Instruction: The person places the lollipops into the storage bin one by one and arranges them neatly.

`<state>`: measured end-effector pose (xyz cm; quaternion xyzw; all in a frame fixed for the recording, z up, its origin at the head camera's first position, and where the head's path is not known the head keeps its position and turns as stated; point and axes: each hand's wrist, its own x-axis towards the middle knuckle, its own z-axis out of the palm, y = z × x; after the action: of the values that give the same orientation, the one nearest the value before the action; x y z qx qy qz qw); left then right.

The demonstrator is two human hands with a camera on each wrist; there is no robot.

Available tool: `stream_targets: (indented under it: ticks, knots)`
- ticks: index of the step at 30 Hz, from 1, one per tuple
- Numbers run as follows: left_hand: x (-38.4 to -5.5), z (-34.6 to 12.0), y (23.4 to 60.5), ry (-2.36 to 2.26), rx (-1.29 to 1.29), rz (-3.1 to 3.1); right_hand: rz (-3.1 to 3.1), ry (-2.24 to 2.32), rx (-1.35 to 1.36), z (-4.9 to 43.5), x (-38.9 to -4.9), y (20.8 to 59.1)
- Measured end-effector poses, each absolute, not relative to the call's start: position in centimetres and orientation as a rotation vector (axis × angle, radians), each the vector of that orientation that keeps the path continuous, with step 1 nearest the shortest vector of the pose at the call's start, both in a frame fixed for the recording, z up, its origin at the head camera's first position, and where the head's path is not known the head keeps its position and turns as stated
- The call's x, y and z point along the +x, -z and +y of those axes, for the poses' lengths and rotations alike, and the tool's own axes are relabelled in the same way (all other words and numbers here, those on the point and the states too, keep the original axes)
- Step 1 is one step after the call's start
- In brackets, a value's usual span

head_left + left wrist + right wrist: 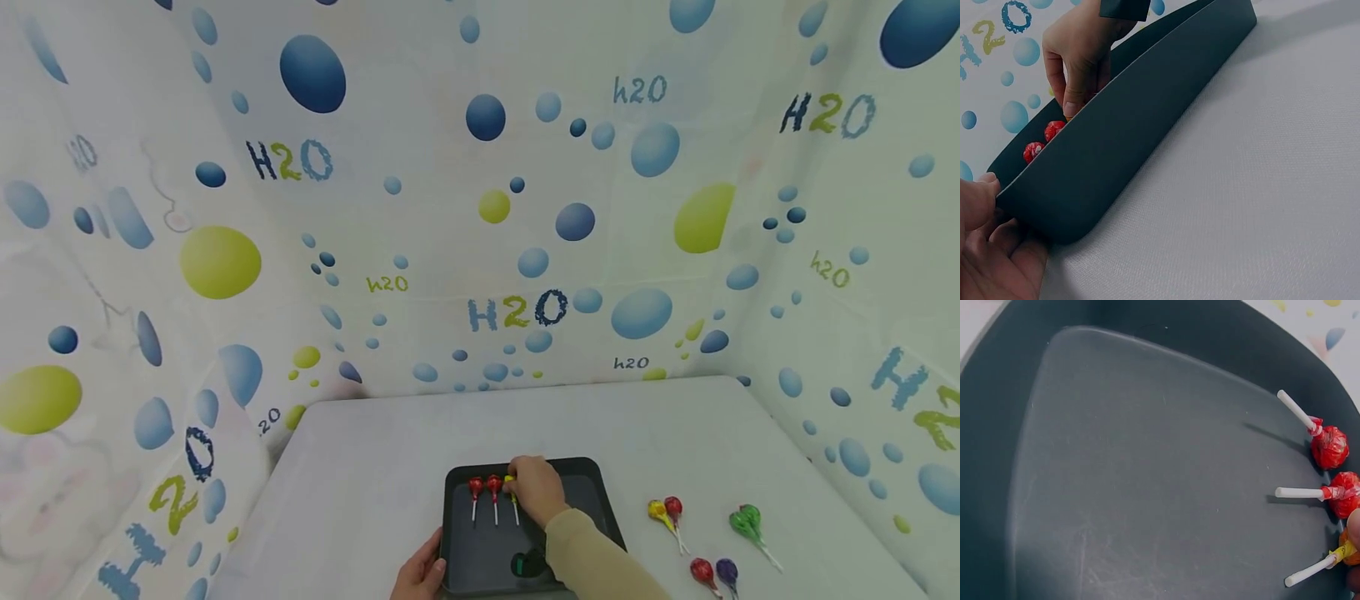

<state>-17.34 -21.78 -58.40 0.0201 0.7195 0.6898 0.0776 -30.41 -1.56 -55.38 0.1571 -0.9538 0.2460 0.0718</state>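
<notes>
My left hand (420, 573) grips the near left edge of a dark baking tray (480, 550), thumb on the rim and fingers under it in the left wrist view. My right hand (538, 490) reaches into the tray's far side and pinches a yellow lollipop (1346, 550) by its wrapped head. Left of it lie two red lollipops, one at the outer end (1329, 447) and one in the middle (1342, 495). All three form a row along the tray's far wall, white sticks pointing toward me in the head view.
On the white table (360, 483), right of the tray, lie a yellow lollipop (657, 510) beside a red one (673, 507), green lollipops (746, 521), another red one (702, 570) and a purple one (727, 570). A patterned curtain (420, 233) hangs behind the table.
</notes>
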Motion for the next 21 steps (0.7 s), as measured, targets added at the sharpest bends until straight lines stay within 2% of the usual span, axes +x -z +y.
stream_targets:
  ticks: [16,21]
  knots:
    - [-17.7,-21.7,58.4,-2.018,-0.001,2.172,-2.880,-0.729,0.450,-1.1,-30.6,55.1]
    - [-17.7,-21.8,58.4,-2.004,0.031,2.192,-2.842,-0.817,0.505,0.3,-30.8,54.5]
